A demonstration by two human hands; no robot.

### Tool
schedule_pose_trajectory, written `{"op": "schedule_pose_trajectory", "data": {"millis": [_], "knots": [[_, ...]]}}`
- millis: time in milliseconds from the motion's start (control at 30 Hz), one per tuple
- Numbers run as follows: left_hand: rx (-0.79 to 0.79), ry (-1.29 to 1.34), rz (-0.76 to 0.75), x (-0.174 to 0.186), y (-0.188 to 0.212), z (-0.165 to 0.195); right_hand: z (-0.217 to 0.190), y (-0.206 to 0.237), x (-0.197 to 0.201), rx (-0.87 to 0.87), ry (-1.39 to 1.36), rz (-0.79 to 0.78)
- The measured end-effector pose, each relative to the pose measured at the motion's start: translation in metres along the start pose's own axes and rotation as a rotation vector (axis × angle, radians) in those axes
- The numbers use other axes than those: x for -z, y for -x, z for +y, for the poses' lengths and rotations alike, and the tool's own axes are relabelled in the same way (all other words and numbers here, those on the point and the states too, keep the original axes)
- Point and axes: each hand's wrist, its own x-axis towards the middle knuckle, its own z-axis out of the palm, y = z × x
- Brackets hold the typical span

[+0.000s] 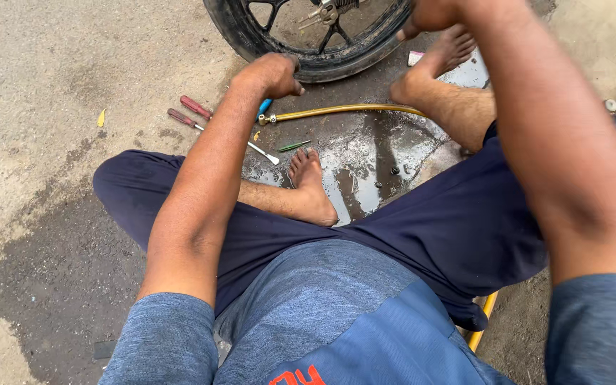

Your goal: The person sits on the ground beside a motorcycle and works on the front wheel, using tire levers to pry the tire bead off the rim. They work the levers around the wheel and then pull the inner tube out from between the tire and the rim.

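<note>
Your left hand [274, 73] and right hand [429, 14] both gripping the black rubber motorcycle tyre [322, 68], yellow hose [344, 110] just below it, two red-handled screwdrivers [195, 107] lower left, puddle [365, 160] beneath.

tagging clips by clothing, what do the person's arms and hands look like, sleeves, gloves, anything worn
Both arms are bare from above the elbow down. Short sleeves of a mottled blue-grey shirt cover the upper arms: left sleeve, right sleeve. The left hand and right hand wear no gloves. No watch, ring or band shows; the right hand is partly cut off by the frame edge.
</note>
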Motion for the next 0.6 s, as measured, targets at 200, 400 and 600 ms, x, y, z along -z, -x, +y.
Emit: {"op": "schedule_pose_trajectory", "data": {"millis": [200,400,600], "knots": [[0.015,0.023,-0.192,-0.029,-0.044,-0.004,-0.034,-0.062,-0.132,0.068,-0.023,-0.158],[-0.034,0.089,-0.068,-0.085,-0.104,-0.002,-0.054,-0.106,-0.211,-0.005,-0.169,-0.183],[0.002,-0.084,0.234,-0.136,-0.162,-0.012,-0.049,-0.157,-0.235,0.167,-0.233,0.176]]}}
